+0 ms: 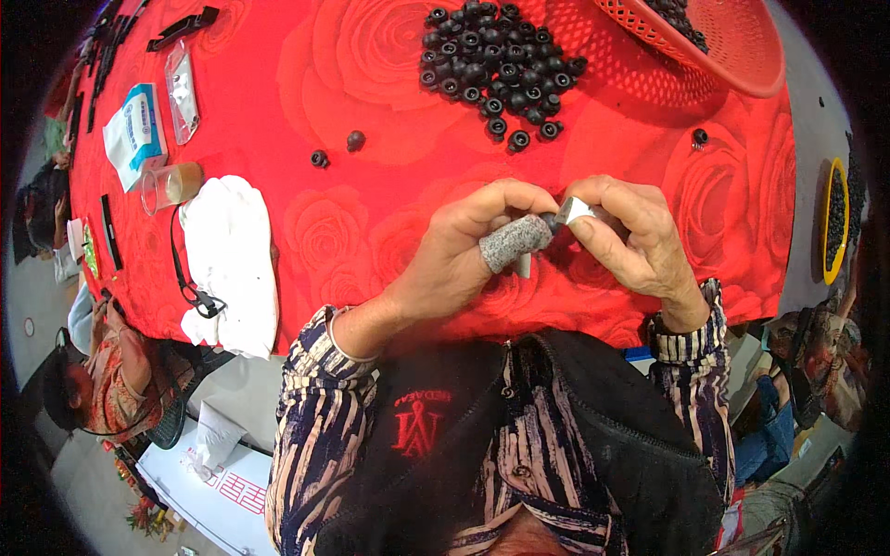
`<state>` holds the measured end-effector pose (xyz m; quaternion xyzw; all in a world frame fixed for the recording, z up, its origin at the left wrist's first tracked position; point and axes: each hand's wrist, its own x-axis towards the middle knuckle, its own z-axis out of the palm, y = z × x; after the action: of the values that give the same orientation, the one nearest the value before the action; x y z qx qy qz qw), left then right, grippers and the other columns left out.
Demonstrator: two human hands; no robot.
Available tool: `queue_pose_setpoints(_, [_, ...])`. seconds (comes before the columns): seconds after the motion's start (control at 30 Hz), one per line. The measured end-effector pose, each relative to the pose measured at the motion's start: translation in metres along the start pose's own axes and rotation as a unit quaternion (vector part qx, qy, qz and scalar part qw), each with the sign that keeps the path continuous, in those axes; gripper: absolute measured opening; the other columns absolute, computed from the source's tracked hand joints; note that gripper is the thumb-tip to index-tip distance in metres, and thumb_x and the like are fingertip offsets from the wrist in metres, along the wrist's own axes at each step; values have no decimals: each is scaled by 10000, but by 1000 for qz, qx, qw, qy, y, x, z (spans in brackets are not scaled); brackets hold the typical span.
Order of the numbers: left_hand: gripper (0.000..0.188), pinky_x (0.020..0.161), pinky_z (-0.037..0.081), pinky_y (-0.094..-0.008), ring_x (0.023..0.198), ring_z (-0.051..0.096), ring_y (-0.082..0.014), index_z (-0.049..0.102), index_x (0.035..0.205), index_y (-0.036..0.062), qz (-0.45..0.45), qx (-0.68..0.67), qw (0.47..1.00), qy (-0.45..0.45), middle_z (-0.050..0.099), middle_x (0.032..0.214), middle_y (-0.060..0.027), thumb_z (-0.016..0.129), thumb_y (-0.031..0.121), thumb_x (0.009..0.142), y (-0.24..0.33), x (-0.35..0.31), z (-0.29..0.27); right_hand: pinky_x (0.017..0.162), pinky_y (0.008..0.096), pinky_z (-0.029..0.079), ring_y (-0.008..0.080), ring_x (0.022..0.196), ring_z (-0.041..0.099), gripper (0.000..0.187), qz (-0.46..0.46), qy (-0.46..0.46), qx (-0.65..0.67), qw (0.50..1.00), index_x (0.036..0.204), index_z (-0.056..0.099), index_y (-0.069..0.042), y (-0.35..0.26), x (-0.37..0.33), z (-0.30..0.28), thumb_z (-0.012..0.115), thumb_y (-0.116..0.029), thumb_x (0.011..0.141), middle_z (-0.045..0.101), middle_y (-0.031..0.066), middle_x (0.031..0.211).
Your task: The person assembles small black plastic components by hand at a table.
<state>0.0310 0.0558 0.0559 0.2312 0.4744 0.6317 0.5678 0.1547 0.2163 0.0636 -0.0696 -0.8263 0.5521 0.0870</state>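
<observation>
Above the near part of the red tablecloth (371, 269), my left hand (445, 250) pinches a small round black part (550, 222), mostly hidden by the fingers. A grey speckled fabric sleeve (510, 245) covers that hand's thumb. My right hand (640, 236) grips a small flat silvery-white piece (575, 210) between thumb and fingers, held against or very close to the black part. Whether the two touch I cannot tell. Farther off lies a pile of small black cup-like parts (496, 65), and a few loose ones (320, 158) rest nearer on the cloth.
A red perforated basket (742, 65) with black parts stands far right. On the left are a white cloth (232, 259), a clear plastic cup (167, 188), a tissue pack (136, 134) and a transparent case (182, 93). Beyond the right edge is a yellow-rimmed basket (829, 250); people sit both sides.
</observation>
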Motion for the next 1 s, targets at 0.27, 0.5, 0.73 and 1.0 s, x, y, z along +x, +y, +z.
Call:
queue_pose_setpoints(0.27, [205, 563, 437, -189, 649, 517, -51, 525, 1053, 24, -55, -42, 998, 3, 557, 828, -1, 535, 148, 890, 4, 3, -1, 506, 303, 428, 231, 574, 574, 167, -18, -28, 15, 999, 907, 558, 22, -1, 0, -1, 593, -51, 761, 558, 117, 691])
queue_pose_setpoints(0.5, [204, 561, 434, -187, 642, 522, -51, 524, 1060, 20, -16, -38, 999, 7, 558, 827, 0, 530, 138, 893, -1, 3, -1, 519, 287, 431, 216, 595, 589, 121, 35, 20, 22, 999, 884, 560, 16, -6, 1, -2, 579, -43, 780, 563, 111, 686])
queue_pose_setpoints(0.73, [210, 562, 440, -189, 664, 526, -53, 520, 1070, 19, -5, -17, 1000, 8, 555, 830, -2, 526, 134, 894, -1, 3, -1, 512, 280, 426, 192, 591, 588, 104, 35, 7, 15, 999, 877, 563, 13, -7, 3, -1, 571, -43, 789, 566, 101, 681])
queue_pose_setpoints(1.0, [206, 577, 460, -201, 665, 534, -66, 524, 1060, 19, -41, -75, 996, 1, 560, 831, -16, 525, 142, 894, 1, 2, 1, 500, 291, 422, 202, 573, 582, 130, 25, -3, 18, 1000, 891, 563, 10, -3, 0, -3, 573, -60, 782, 562, 102, 674])
